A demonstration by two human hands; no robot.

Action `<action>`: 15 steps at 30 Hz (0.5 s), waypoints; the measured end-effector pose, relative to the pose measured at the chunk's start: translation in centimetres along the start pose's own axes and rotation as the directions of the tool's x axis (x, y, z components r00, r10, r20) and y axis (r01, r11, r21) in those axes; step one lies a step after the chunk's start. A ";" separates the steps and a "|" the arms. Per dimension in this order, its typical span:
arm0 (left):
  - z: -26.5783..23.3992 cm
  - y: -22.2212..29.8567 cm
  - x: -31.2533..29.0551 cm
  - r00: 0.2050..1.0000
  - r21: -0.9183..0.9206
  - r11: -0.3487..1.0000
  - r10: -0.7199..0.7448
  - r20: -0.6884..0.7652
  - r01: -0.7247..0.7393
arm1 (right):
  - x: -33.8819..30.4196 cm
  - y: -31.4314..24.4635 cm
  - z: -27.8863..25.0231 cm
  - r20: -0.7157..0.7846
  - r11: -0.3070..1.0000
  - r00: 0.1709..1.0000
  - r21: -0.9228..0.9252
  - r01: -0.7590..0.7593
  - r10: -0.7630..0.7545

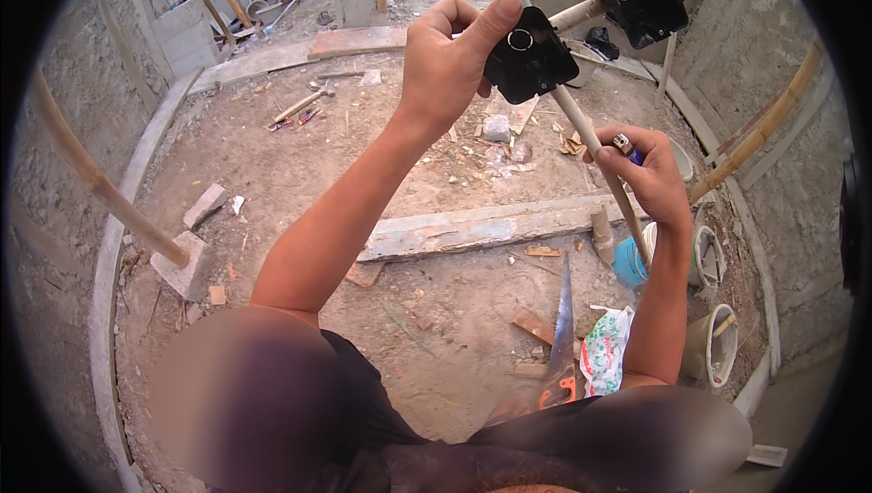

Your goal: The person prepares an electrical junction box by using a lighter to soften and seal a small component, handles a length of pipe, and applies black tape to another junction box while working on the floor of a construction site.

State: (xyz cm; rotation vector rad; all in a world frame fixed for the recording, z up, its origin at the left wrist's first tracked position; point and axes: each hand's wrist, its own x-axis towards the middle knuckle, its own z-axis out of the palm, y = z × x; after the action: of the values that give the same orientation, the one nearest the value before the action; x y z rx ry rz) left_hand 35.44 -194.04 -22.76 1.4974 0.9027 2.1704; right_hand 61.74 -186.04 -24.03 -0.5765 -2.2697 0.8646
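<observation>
A black square electrical box [531, 59] is in my left hand [447, 62], with the thumb over its upper corner and the fingers behind it. A pale conduit pipe [581, 116] runs down from this box past my right hand [651, 172]. That hand is closed round a lighter [633, 153], its metal top facing up beside the pipe. The right fingertips meet the pipe, but whether they grip it I cannot tell. Another short pipe [578, 15] leads to a second black electrical box [643, 1] at the upper right.
Below lie a long concrete beam [472, 225], a handsaw [561, 339] and a printed plastic bag [606, 348]. A blue bucket [629, 261] and pale buckets [710, 348] stand at the right. A hammer [304, 103] lies farther off; a wooden pole [109, 180] leans at left.
</observation>
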 end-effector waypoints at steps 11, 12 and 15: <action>0.3 -0.6 0.0 0.981 -0.180 0.965 -0.195 -0.020 0.188 | -0.5 -2.0 0.9 -0.076 0.944 0.996 -0.329 0.020 -0.048; 0.3 -0.5 -0.1 0.972 -0.217 0.950 -0.233 -0.023 0.223 | -0.5 -2.4 1.4 -0.114 0.932 0.992 -0.361 0.018 -0.063; -0.1 -0.7 0.0 0.971 -0.118 0.965 -0.238 -0.024 0.234 | -0.2 -3.3 2.8 -0.191 0.874 0.969 -0.484 0.047 -0.158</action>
State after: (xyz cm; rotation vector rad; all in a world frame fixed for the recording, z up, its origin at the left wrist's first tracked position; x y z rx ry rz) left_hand 35.31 -193.52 -23.29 1.2306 0.9027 2.0459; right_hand 59.43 -189.59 -23.43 -0.7185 -2.2758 0.1603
